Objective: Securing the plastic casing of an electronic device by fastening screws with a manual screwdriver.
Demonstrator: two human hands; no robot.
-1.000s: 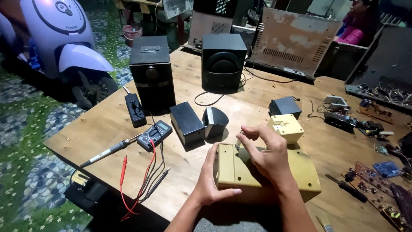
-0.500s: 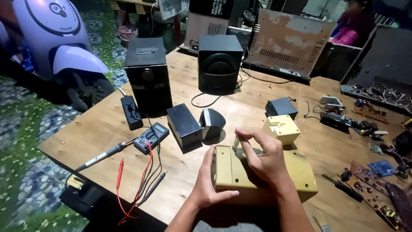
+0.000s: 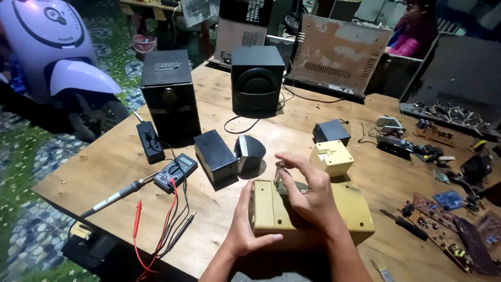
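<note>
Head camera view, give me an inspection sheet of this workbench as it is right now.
Surface: wooden table, worn, crowded.
Job's things: yellowed plastic case lying flat near the front edge.
Clutter: two black speakers, multimeter, soldering iron, small yellow box, circuit boards, screwdriver.
Grippers: left hand braces the case's left end; right hand on top, fingers at a small part.
Cables: red and black probe leads.
Surroundings: scooter, seated person.

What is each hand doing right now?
Left hand: grips the yellowed box at its left end.
Right hand: rests on top, fingers curled; holding anything cannot be told.
</note>
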